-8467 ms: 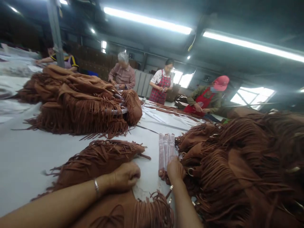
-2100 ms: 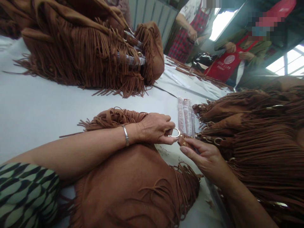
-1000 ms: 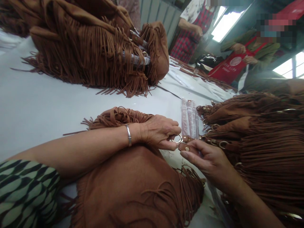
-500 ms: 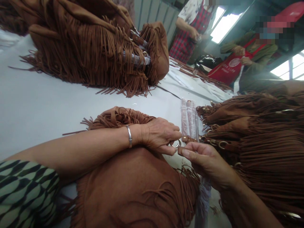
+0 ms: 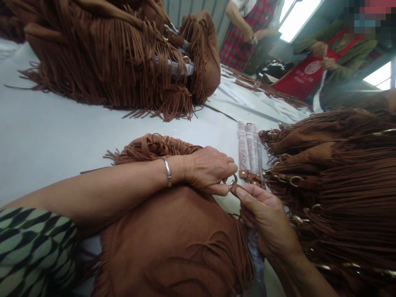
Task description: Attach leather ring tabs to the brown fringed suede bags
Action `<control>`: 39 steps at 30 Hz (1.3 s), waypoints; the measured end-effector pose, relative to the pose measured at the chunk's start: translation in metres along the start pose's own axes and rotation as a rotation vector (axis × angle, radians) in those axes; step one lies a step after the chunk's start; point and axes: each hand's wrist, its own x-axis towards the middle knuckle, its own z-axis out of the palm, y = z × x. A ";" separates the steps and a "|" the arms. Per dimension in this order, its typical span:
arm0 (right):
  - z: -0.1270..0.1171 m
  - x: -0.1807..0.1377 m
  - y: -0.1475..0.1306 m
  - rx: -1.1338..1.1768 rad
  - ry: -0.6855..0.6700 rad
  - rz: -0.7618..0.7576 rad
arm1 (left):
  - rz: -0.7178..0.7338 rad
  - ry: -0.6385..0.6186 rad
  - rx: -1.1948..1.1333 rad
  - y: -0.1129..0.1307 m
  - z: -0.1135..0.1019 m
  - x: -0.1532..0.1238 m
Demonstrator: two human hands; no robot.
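In front of me lies a brown fringed suede bag (image 5: 167, 231), my left forearm resting across it. My left hand (image 5: 210, 169) is closed around a metal ring (image 5: 232, 180) at the bag's right side; part of the ring shows between finger and thumb. Thumb and fingers of my right hand (image 5: 266, 210) pinch the end of a brown leather strap (image 5: 236, 189), which meets the ring. Below that hand, a plastic-wrapped length of strap (image 5: 257, 258) hangs beside the bag's fringe. My palms hide how the strap and ring join.
Several plastic-wrapped straps (image 5: 249, 148) lie just beyond my hands. More fringed bags with metal rings are piled at right (image 5: 349, 194), and another fringed bag heap (image 5: 117, 62) sits at the back left. Two people work across the white table (image 5: 74, 123).
The strap end in my right hand has come closer to the ring, now touching or overlapping it. The view has shifted slightly. Both hands keep their grip.
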 end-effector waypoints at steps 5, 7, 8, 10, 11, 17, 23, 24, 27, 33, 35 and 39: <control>0.007 0.000 0.000 0.023 0.052 -0.071 | -0.024 -0.056 0.000 0.002 -0.001 -0.001; 0.009 0.000 0.000 0.017 0.057 -0.104 | -0.021 -0.067 -0.007 0.003 -0.002 -0.001; 0.009 -0.001 0.000 0.015 0.062 -0.118 | -0.019 -0.067 -0.012 0.004 -0.003 -0.001; 0.008 -0.001 0.000 0.025 0.063 -0.115 | -0.012 -0.061 -0.022 0.005 -0.003 -0.001; 0.007 0.000 -0.001 0.037 0.057 -0.099 | -0.010 -0.057 -0.024 0.005 -0.003 -0.001; -0.009 0.020 -0.019 -0.001 -0.142 0.029 | 0.065 -0.045 -0.072 0.006 -0.001 -0.002; -0.025 0.039 -0.040 -0.132 -0.312 0.137 | -0.013 -0.037 -0.076 0.003 0.001 -0.001; -0.025 0.037 -0.040 -0.132 -0.294 0.136 | -0.037 -0.044 -0.072 0.002 0.002 0.000; -0.024 0.024 -0.031 -0.112 -0.200 0.085 | -0.061 -0.063 -0.039 0.000 0.005 0.003; -0.013 0.010 -0.006 -0.011 0.051 -0.028 | -0.081 -0.058 -0.016 -0.002 0.008 0.004; -0.013 0.015 -0.005 -0.004 0.038 -0.030 | -0.061 -0.078 -0.042 -0.002 0.007 0.004; -0.017 0.026 -0.010 -0.046 -0.042 -0.018 | -0.024 -0.148 -0.027 0.000 0.004 0.004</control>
